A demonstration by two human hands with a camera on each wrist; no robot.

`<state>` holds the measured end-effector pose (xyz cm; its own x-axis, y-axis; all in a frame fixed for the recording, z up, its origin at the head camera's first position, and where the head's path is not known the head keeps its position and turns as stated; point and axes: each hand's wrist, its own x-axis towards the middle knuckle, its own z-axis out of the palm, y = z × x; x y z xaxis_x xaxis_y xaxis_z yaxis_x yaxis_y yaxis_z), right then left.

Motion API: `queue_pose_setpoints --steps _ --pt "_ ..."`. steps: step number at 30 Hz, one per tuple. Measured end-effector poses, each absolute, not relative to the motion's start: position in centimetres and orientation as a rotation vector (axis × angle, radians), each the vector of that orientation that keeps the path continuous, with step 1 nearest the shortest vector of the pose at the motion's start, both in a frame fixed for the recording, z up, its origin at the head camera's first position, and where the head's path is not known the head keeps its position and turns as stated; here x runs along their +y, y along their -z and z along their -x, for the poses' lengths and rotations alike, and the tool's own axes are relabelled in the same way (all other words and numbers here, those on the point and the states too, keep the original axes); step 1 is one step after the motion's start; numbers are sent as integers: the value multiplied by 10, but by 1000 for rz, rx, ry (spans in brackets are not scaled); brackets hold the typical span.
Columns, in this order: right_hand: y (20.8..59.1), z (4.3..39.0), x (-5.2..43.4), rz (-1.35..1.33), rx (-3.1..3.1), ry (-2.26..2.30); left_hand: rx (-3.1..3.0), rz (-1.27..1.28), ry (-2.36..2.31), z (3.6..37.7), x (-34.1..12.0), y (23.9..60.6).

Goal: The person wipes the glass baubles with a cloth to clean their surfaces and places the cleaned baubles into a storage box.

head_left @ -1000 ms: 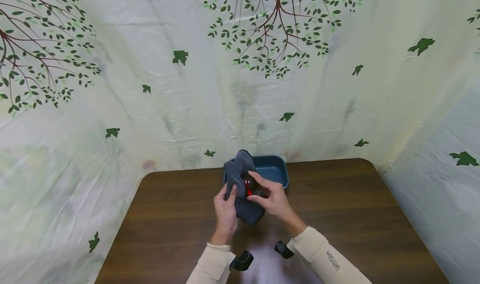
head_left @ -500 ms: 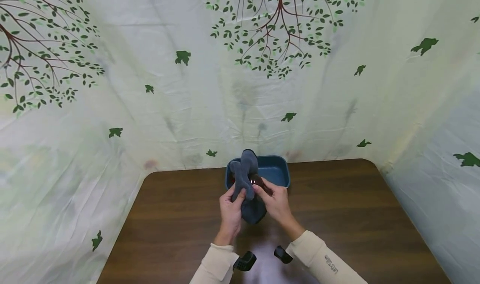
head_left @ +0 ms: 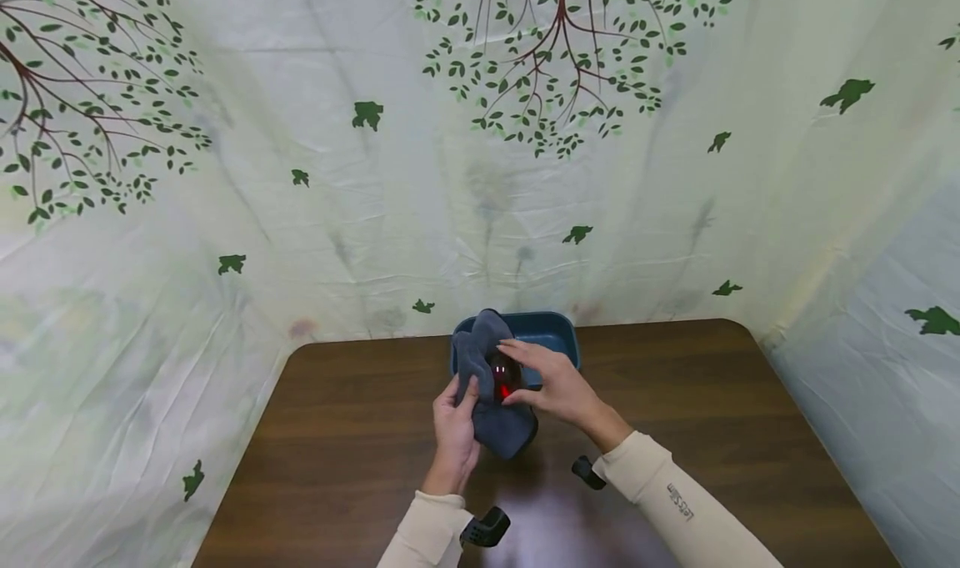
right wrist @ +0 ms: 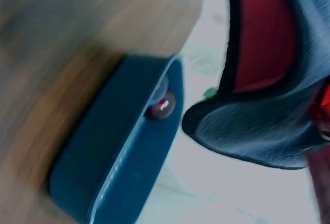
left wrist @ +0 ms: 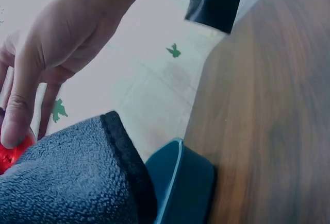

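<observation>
A grey-blue cleaning cloth (head_left: pixel 504 426) with dark edging hangs bunched in front of a blue tray. My left hand (head_left: pixel 453 434) holds its left side, thumb on top. A dark, glossy ball (head_left: pixel 507 369) with a bright red part lies against the cloth. My right hand (head_left: pixel 558 389) holds it between fingers above and thumb below; in the left wrist view, the thumb touches its red surface (left wrist: pixel 11 154). In the right wrist view, the cloth shows a dark red underside (right wrist: pixel 263 33). The ball's far side is hidden.
The blue tray (head_left: pixel 572 343) stands at the back edge of the brown wooden table (head_left: pixel 675 418). In the right wrist view, a dark reddish ball (right wrist: pixel 163 105) and a bluish round thing (right wrist: pixel 160 90) lie inside it. A printed fabric backdrop (head_left: pixel 637 284) rises behind.
My right wrist has swung out to the right, and the fingers have spread wider around the ball. The ball's red part shows again. The cloth has sunk slightly toward me.
</observation>
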<state>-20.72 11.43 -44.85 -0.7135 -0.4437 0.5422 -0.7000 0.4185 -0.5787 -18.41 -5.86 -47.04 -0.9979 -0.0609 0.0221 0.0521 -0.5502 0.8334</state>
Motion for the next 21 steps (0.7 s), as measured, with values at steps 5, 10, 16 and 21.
queue_pose_setpoints --steps 5,10,16,21 --pt "453 209 113 -1048 -2266 -1230 -1504 12 2700 184 -59 470" --pt "456 198 99 -713 -2277 -1598 -1524 108 2635 182 -59 474" --pt "440 180 84 -464 -2199 -1897 -1544 160 2533 183 -56 476" --pt "436 176 86 -570 -2151 -1866 -1540 105 2518 185 -56 474"
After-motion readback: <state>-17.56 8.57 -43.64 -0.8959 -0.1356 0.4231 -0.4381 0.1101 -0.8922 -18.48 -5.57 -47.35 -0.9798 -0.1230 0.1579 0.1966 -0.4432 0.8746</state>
